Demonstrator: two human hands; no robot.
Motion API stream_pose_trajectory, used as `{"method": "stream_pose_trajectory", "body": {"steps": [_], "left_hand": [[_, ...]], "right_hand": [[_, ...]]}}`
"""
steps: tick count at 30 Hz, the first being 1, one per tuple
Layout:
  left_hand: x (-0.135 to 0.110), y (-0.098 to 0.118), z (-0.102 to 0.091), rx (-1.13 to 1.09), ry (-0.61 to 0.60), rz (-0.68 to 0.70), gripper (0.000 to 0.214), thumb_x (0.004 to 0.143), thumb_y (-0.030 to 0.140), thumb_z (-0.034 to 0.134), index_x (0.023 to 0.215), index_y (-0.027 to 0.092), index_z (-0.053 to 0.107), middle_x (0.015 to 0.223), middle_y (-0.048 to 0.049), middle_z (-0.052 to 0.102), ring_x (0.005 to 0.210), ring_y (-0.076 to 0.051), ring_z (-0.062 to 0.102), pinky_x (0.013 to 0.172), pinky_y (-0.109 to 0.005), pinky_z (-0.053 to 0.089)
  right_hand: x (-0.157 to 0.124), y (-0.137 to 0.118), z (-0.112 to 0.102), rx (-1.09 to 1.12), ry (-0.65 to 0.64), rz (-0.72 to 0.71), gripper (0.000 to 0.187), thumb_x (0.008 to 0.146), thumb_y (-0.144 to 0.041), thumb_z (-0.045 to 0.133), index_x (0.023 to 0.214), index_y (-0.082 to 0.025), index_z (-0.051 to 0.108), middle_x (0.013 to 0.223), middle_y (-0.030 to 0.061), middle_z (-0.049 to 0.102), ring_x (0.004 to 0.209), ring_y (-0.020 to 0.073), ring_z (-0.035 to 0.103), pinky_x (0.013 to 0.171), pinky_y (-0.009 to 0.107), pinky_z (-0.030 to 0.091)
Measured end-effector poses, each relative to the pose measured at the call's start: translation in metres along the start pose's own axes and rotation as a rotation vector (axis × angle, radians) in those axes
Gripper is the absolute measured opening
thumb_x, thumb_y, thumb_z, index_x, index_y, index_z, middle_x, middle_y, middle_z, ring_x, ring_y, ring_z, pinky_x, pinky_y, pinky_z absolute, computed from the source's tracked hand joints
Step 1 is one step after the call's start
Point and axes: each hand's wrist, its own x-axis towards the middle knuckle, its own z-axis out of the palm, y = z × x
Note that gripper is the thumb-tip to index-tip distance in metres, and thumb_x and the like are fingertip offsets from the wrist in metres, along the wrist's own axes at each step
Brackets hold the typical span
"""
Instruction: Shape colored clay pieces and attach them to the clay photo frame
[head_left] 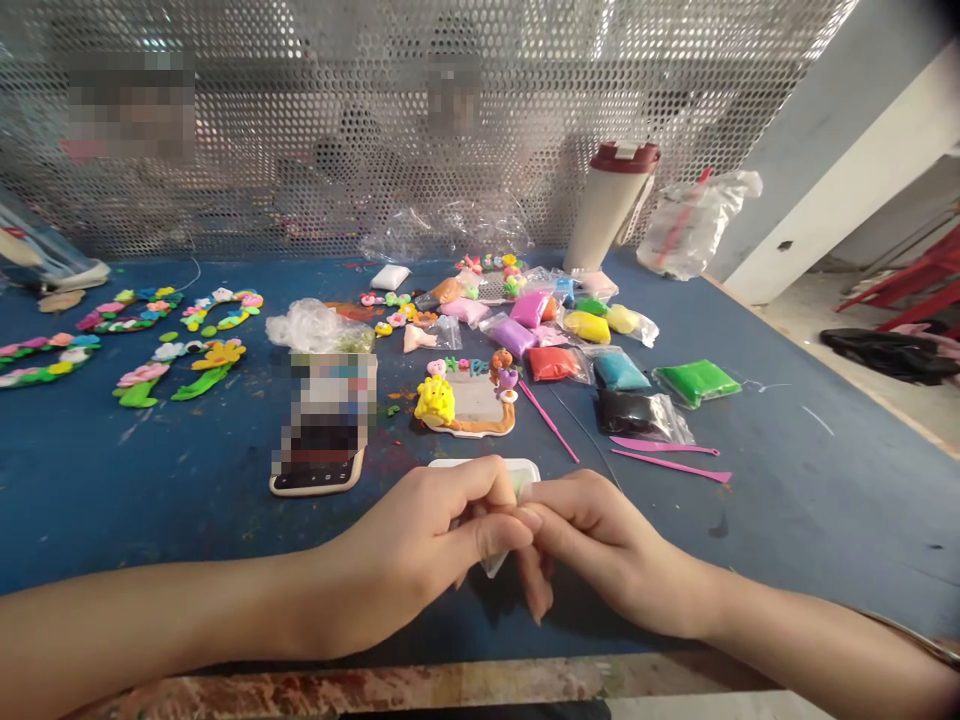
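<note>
Left hand [429,535] and right hand [611,548] meet, fingers pinched, can't tell on what, above the white panel [528,468] just camera-side of the decorated frame [480,427]; use light fingertip pressure.

Perforated screen [300,190] behind blue table [795,530]
</note>
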Motion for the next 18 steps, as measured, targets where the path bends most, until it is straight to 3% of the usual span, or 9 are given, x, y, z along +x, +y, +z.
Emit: {"method": "stream_pose_trajectory", "body": {"steps": [4,10,14,18], "left_hand": [[-0.001,-0.002,-0.002,0.012,0.000,0.039,0.033,0.096,0.046,0.044,0.076,0.020,0.045,0.061,0.0072,0.042,0.056,-0.009,0.041,0.051,-0.021,0.032],[-0.004,-0.010,0.005,0.225,0.181,0.262,0.024,0.096,0.029,0.043,0.074,0.020,0.041,0.064,0.0059,0.043,0.055,-0.009,0.039,0.052,-0.021,0.033],[-0.005,-0.009,0.006,0.454,0.144,0.373,0.017,0.092,0.019,0.044,0.076,0.022,0.038,0.060,0.0068,0.041,0.049,-0.009,0.038,0.046,-0.021,0.030],[-0.004,-0.005,0.005,0.761,0.105,0.472,0.020,0.089,0.013,0.039,0.072,0.023,0.036,0.055,0.0065,0.040,0.043,-0.011,0.039,0.042,-0.026,0.027]], "right_hand": [[0.001,0.000,0.000,0.000,0.040,-0.020,0.048,0.100,-0.040,0.037,0.065,-0.015,0.059,0.059,0.0022,0.065,0.057,0.0096,0.059,0.060,0.019,0.048],[-0.001,0.002,0.004,-0.150,0.099,-0.130,0.052,0.100,-0.035,0.038,0.059,-0.015,0.061,0.056,0.0028,0.066,0.054,0.0090,0.057,0.058,0.019,0.045],[-0.005,0.005,0.004,-0.291,0.143,-0.211,0.053,0.099,-0.037,0.037,0.051,-0.017,0.051,0.047,0.0002,0.055,0.046,0.0083,0.047,0.048,0.021,0.036],[-0.006,0.006,0.007,-0.477,0.144,-0.307,0.041,0.095,-0.026,0.038,0.055,-0.021,0.031,0.046,-0.0049,0.033,0.045,0.0091,0.028,0.046,0.026,0.025]]}}
